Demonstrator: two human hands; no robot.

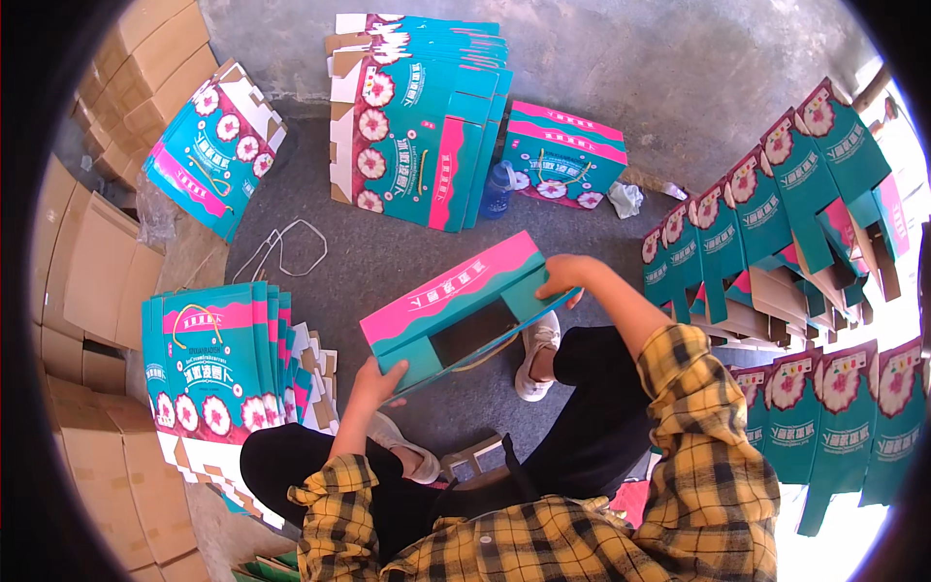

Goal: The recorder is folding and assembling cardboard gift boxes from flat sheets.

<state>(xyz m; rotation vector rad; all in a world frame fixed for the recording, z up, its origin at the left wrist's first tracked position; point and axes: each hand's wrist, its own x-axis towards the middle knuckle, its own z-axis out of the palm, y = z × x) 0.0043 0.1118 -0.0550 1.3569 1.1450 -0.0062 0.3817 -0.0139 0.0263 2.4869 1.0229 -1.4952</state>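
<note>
Grey floor [359, 257], carton stack [417, 116] on its far side: I have the left hand [373, 386] and right hand [570, 275] clamped on opposite ends of the pink-and-teal box [456, 281], mid-scene, its near side gaping, so an uneven squeeze could crease or skew it.

White glare far right; middle softly lit, fairly sharp; edges fisheye-bent, corners black.

Workshop, stacked brown cartons [107, 267], flattened teal boxes [417, 126]; bare grey wall [621, 58]
</note>
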